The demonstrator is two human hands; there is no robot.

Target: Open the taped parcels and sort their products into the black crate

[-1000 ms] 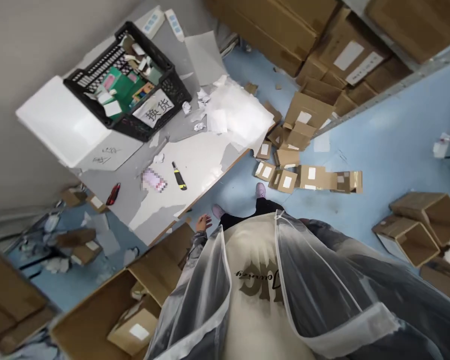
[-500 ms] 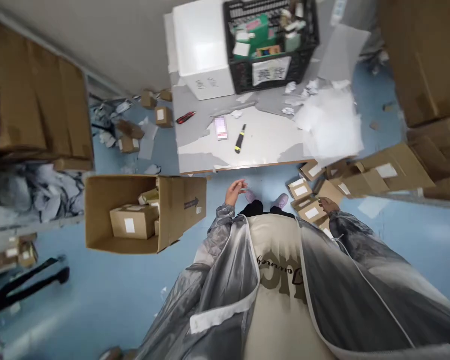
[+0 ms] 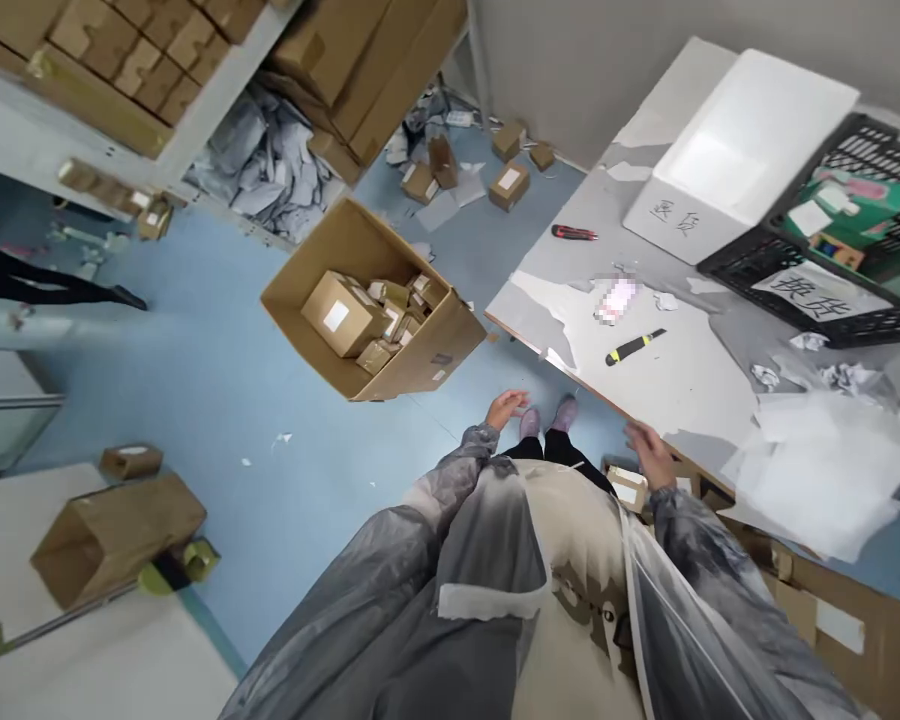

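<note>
My left hand hangs over the blue floor, its fingers loosely stretched and nothing in them. To its left stands a tall open cardboard carton, with a larger brown box and several small boxes inside. My right hand is at the near edge of the table, fingers extended and holding nothing; whether it touches the edge I cannot tell. Small labelled boxes lie below it, partly hidden. On the tabletop are a black-and-yellow utility knife, a red-and-black cutter and a blurred-out phone-like item.
A white foam box and a black crate with goods occupy the table's back. White sheets cover its right end. Small boxes lie on the floor by the wall. Another person's leg shows far left.
My view has turned left, so the carton's contents show more and the table sits further right. My right hand has moved from beside the floor boxes to the table edge.
</note>
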